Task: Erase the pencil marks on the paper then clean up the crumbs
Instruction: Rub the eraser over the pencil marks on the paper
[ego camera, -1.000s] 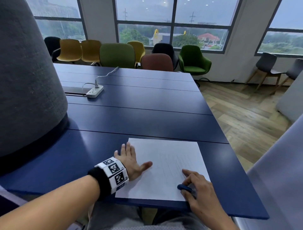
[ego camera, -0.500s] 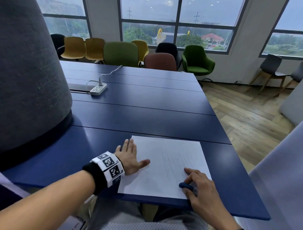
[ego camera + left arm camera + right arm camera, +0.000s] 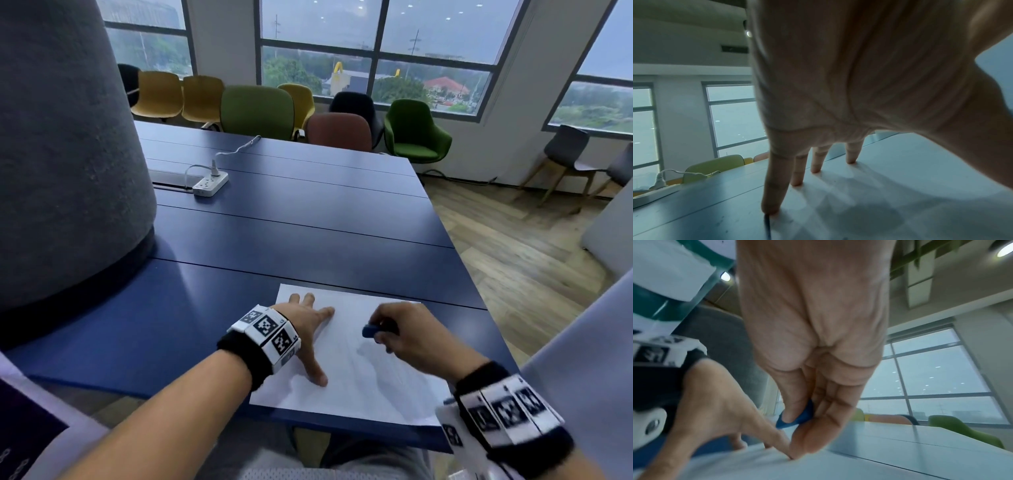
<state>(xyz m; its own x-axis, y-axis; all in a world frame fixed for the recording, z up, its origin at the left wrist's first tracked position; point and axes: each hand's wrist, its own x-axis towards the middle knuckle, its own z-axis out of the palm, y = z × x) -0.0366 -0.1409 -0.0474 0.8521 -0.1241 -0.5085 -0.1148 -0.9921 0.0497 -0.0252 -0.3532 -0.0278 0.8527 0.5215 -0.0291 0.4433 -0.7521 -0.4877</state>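
A white sheet of paper [image 3: 356, 370] with faint pencil lines lies near the front edge of the blue table [image 3: 274, 240]. My left hand [image 3: 310, 329] lies flat on the sheet's left part, fingers spread and straight, fingertips [image 3: 769, 209] pressing down. My right hand [image 3: 400, 330] hovers over the sheet's upper middle and pinches a small blue eraser [image 3: 370, 330] between thumb and fingers. In the right wrist view the eraser [image 3: 797, 416] sits in the pinch just above the paper [image 3: 756, 467], close to my left hand [image 3: 719, 420].
A large grey felt cone [image 3: 65, 154] stands on the table at the left. A white power strip [image 3: 209, 183] with its cable lies farther back. Coloured chairs [image 3: 257, 109] line the far edge; wooden floor [image 3: 513, 246] lies to the right.
My right hand lifted the eraser from the sheet's lower right corner and carried it up and left to the middle. My left hand slid further onto the paper and spread wider.
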